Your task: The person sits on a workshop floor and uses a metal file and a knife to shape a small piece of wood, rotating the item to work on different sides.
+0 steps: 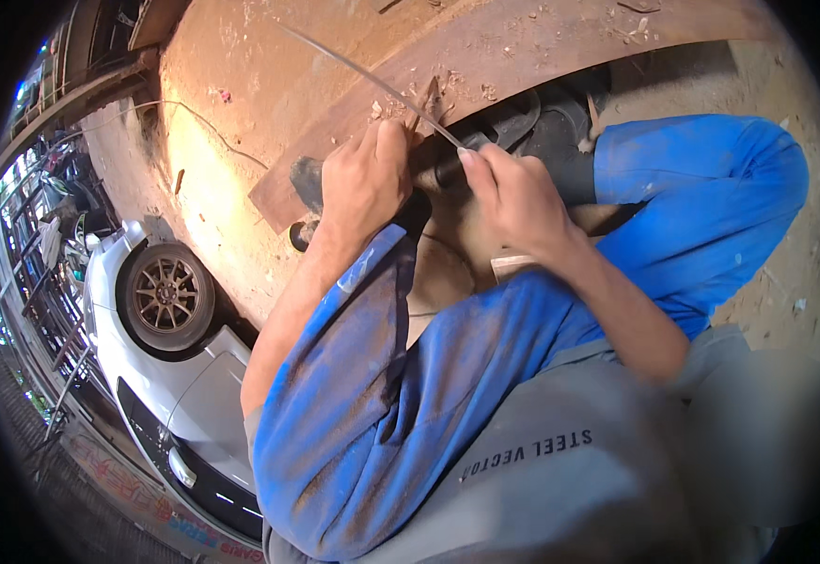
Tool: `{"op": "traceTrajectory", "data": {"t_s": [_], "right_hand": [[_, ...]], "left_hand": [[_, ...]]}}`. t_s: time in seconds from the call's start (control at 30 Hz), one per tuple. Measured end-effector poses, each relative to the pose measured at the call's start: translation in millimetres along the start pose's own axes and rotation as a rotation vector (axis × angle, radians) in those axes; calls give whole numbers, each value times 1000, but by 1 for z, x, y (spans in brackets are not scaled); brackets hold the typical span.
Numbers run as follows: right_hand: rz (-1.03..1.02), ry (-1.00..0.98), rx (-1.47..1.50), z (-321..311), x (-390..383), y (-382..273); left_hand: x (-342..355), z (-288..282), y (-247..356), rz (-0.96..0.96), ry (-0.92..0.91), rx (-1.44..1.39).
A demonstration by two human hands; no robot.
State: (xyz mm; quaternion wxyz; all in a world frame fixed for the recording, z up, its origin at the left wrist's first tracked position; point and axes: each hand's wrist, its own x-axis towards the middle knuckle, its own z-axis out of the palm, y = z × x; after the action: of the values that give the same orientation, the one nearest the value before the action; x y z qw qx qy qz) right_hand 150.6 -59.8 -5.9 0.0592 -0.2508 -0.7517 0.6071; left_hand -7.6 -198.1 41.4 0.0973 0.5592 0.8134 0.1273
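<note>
My right hand (523,202) is closed around the hidden grip of a long, thin metal blade (372,80). The blade slants up and to the left, over the wooden board. My left hand (368,174) is closed, knuckles up, on a small brown piece of wood (427,99) with a pointed end. Near its base the blade passes across or against this piece; I cannot tell if they touch. Most of the wood is hidden by my fingers. Pale wood shavings (490,92) lie scattered around it on the long wooden board (560,66).
My legs in blue trousers (673,188) are bent on both sides of the work. Dark footwear (556,132) lies against the board's near edge. A white car with a bronze wheel (167,296) stands at left. A thin cable (208,122) crosses the tan floor.
</note>
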Motion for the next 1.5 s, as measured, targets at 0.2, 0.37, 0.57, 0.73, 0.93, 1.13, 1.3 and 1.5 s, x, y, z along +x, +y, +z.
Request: {"op": "traceTrajectory", "data": {"t_s": [0.2,0.37,0.57,0.73,0.93,1.13,1.3,1.5], "right_hand": [[-54,47,90,-3,-4,-21],[67,79,-217,6,1,38],[-45,61,22,-3,3,-3],[25,62,-48,8,-2,15],[24,122,-152,2,18,31],[-31,42,51,0,2,2],[-8,103,-35,0,6,29],[74,115,-93,17,9,64]], "left_hand": [[0,5,-6,-50,23,27],[8,4,-9,29,54,30],[9,1,-2,-19,19,35],[2,5,-10,-21,45,77],[3,9,-14,8,26,76],[3,6,-6,-22,28,51],[2,6,-17,-26,55,71],[9,3,-2,-115,88,93]]}}
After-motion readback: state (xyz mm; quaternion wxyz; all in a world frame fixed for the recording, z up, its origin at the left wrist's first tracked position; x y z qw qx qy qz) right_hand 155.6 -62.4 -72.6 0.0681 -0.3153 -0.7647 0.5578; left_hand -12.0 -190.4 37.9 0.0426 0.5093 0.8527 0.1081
